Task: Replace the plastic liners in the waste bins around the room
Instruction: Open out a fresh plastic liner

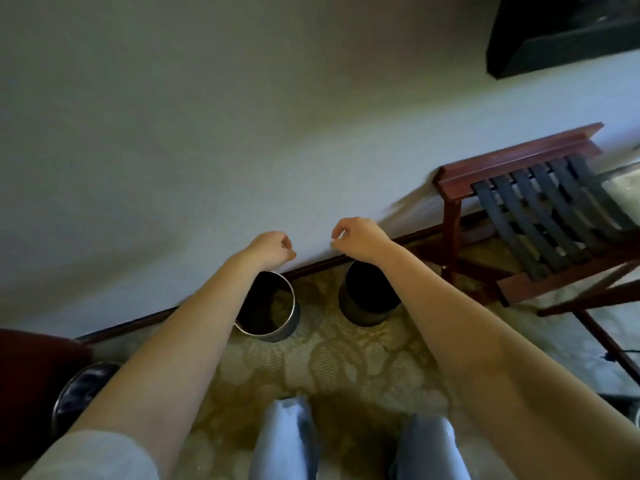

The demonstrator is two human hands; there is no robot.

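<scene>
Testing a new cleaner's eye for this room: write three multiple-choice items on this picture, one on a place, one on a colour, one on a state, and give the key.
1. Where do the steel bin and the dark bin stand?
A on a shelf; B on the carpet by the wall; C on a table.
2. The luggage rack has straps that are:
A black; B white; C yellow.
3. The bins are:
A tipped over; B stacked; C upright.

Key: B, both sit on the patterned carpet close to the wall; A, dark bands cross the reddish wooden frame; C, both open mouths face up.
</scene>
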